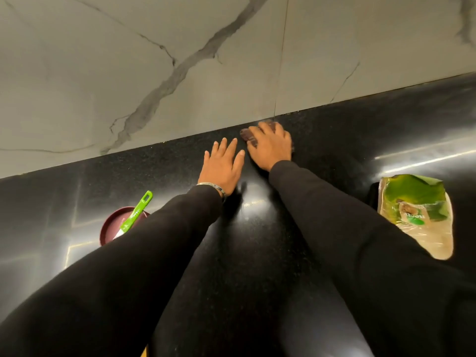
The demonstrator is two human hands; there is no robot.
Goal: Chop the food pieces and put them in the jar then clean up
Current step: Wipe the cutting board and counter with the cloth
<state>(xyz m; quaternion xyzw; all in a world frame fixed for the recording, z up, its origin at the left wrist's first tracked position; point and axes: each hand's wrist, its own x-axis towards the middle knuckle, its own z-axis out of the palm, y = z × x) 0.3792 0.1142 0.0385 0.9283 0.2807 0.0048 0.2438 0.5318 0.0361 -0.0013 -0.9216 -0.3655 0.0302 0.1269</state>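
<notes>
My right hand point(271, 146) lies on a dark brownish cloth point(246, 135) at the back of the black counter point(257, 228), close to the marble wall; most of the cloth is hidden under the hand and blurred. My left hand point(223, 164) rests flat on the counter just left of it, fingers straight and spread, holding nothing. A green-handled knife point(136, 215) lies across a dark red plate point(113, 225) at the left, partly hidden by my left sleeve. No jar or food pieces show.
A green and beige food packet point(417, 215) lies on the counter at the right. The marble wall point(180, 60) bounds the counter at the back. Both black sleeves cover much of the near counter.
</notes>
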